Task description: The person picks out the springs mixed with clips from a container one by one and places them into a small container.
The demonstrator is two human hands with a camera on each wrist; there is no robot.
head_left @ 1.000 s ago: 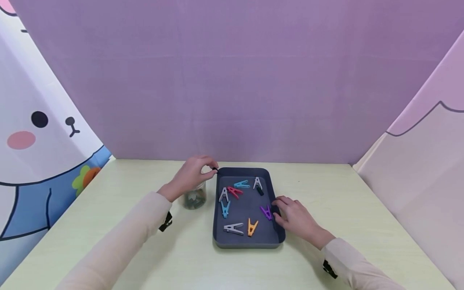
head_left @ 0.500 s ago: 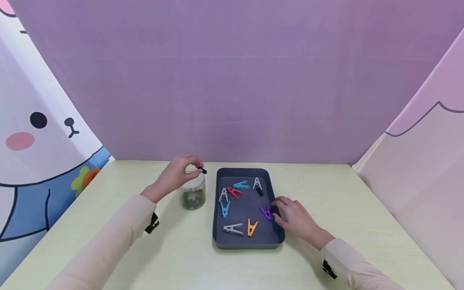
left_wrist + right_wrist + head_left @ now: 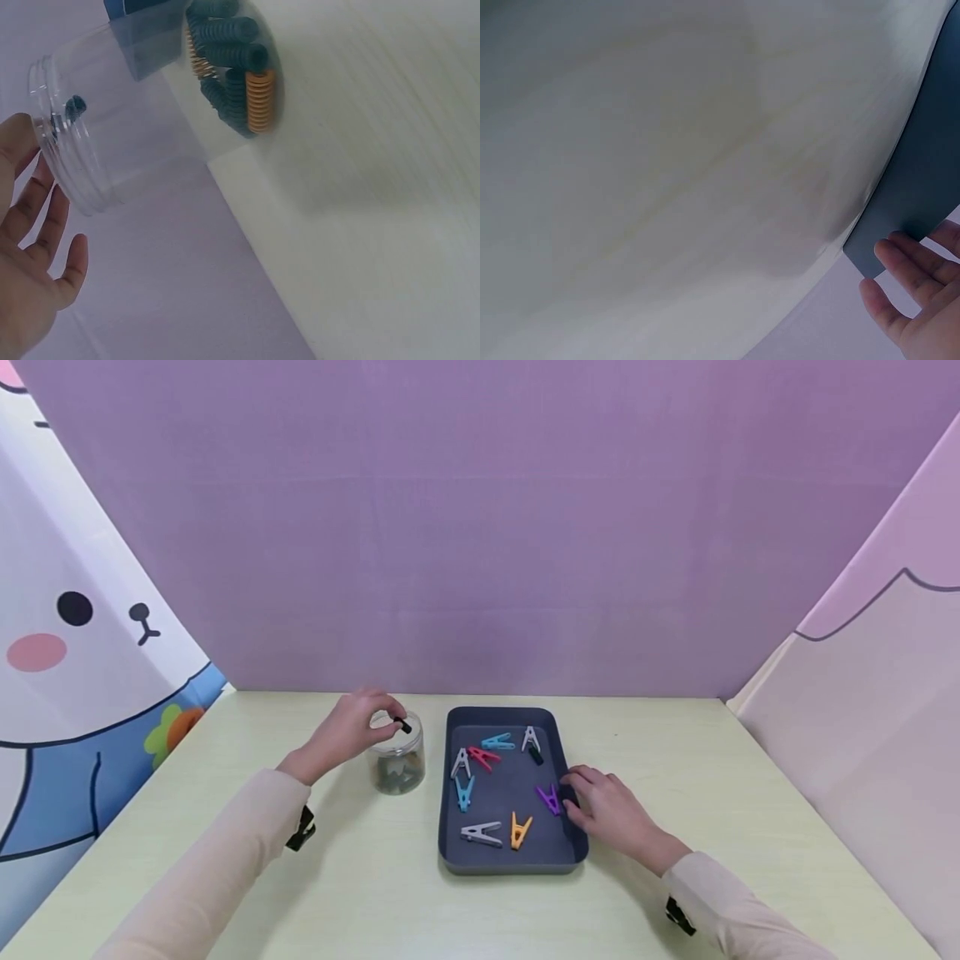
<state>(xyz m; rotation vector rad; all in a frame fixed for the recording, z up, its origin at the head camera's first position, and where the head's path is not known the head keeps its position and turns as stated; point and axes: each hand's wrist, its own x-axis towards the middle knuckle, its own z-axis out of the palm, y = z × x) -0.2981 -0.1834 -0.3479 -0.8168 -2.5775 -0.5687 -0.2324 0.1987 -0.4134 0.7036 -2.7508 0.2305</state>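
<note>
Thumb and fingertips of my left hand point(image 3: 347, 733) pinch a small dark spring point(image 3: 403, 725) over the mouth of a clear jar point(image 3: 397, 764). In the left wrist view, several teal springs point(image 3: 229, 56) and an orange spring point(image 3: 260, 103) lie at the jar's bottom. My right hand point(image 3: 613, 814) holds the right rim of a dark grey tray point(image 3: 510, 866), with some fingers against its outer wall in the right wrist view. The tray carries several small pegs, among them a purple peg point(image 3: 550, 799), a yellow peg point(image 3: 521, 832) and a red peg point(image 3: 483, 757).
Another dark spring point(image 3: 536, 755) lies in the tray beside a white peg point(image 3: 531, 739). Jar and tray stand side by side on a pale table point(image 3: 360, 893). A purple curtain point(image 3: 495, 527) rises behind the table's far edge, with printed cloth at both sides.
My left hand has carried the dark spring leftward from the tray's far left corner to above the jar. My right hand stays at the tray's rim.
</note>
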